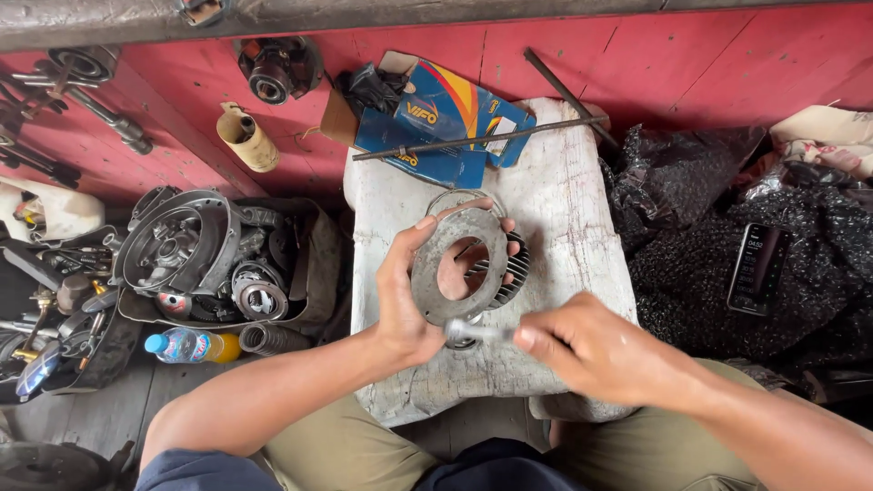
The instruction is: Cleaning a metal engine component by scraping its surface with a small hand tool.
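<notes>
My left hand (406, 295) grips a stack of grey metal ring plates (452, 248), thumb on top and fingers showing through the centre hole; a toothed ring (514, 273) sticks out behind it. My right hand (591, 350) pinches a short shiny metal tool (475, 333) whose tip touches the lower edge of the ring plate. Both hands are above a worn white block (564, 209). Another thin ring (446, 198) lies on the block just behind the held plates.
A blue cardboard box (446, 123) and two thin metal rods (482, 139) lie at the block's far end. A tray of engine parts (195, 259) and a plastic bottle (186, 346) are on the left. A phone (757, 268) rests on black plastic bags at right.
</notes>
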